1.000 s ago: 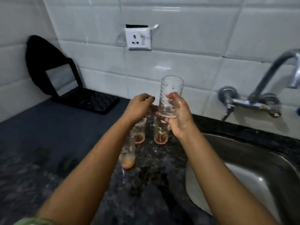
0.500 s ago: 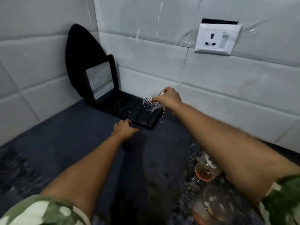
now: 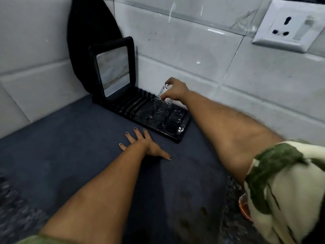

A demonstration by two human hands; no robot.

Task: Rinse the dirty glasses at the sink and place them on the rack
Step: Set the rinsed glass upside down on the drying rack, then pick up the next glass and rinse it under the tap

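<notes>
A clear ribbed glass (image 3: 162, 103) is upside down over the black drying rack (image 3: 140, 110) by the tiled wall, its mouth at the rack's surface. My right hand (image 3: 175, 91) grips its base from above. My left hand (image 3: 144, 144) lies flat on the dark grey mat just in front of the rack, fingers spread, holding nothing. Another clear glass (image 3: 176, 118) seems to lie on the rack's right end. A dirty glass with orange residue (image 3: 244, 207) peeks out beside my right sleeve at the lower right.
A black framed panel (image 3: 113, 67) stands upright at the rack's left end, in front of a dark patch on the wall. A white wall socket (image 3: 288, 25) is at the upper right. A dark grey mat (image 3: 70, 147) covers the counter; speckled stone shows at the lower right.
My right hand has turned the glass mouth-down and lowered it onto the rack. My left hand has flattened on the mat. The view has moved closer to the rack.
</notes>
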